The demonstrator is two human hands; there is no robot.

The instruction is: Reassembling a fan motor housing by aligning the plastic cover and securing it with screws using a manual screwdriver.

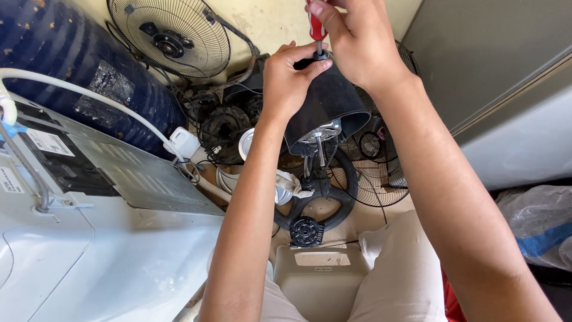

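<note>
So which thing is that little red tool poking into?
Look above the big white washing machine to the two raised hands. The left hand steadies a black cone-shaped fan motor housing; the right hand drives the red-handled screwdriver into its top. Unlike the wire fan grilles around, it is solid and smooth.

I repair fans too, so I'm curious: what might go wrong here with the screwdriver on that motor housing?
The left hand steadies the black motor housing in mid-air, fingertips beside the screwdriver tip; a slip by the right hand might jab them. Nothing supports the housing, so it may twist or drop onto the fan parts below.
</note>
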